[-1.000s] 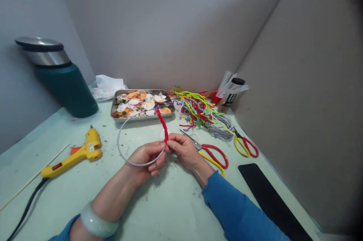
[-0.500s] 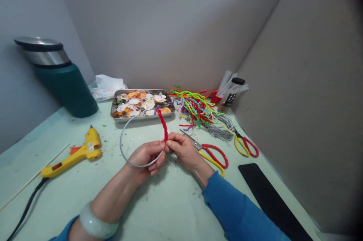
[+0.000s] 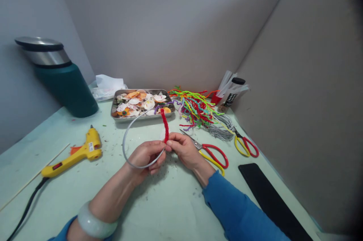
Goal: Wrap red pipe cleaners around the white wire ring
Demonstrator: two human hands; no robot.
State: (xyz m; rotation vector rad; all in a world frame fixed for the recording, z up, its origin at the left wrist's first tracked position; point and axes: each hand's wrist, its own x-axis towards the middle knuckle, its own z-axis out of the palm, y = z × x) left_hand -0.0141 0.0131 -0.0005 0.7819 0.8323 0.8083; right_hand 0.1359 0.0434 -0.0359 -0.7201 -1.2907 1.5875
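A thin grey hoop [image 3: 124, 142] curves above my left hand [image 3: 149, 156], whose thumb and fingers are pinched on it. Fuzzy red pipe cleaner [image 3: 165, 126] covers one stretch of the hoop and stands upright from my fingertips. My right hand [image 3: 184, 151] pinches at the lower end of that red stretch, its thumb almost touching the left one. Fingertips hide the exact point where the red ends. Red-and-yellow scissors [image 3: 202, 147] lie just beyond my right hand, blades partly behind it.
Behind the hands stands a metal tray [image 3: 136, 120] of shells. To its right are a heap of colourful pipe cleaners [image 3: 198, 108], grey wire bundles [image 3: 222, 129] and more scissors [image 3: 245, 146]. A yellow glue gun [image 3: 73, 157], green bottle [image 3: 66, 86] and black strip [image 3: 269, 195] flank the workspace.
The hoop and its red-covered stretch have shifted slightly to the right and tilted a little. Both hands keep their pinch in nearly the same spot.
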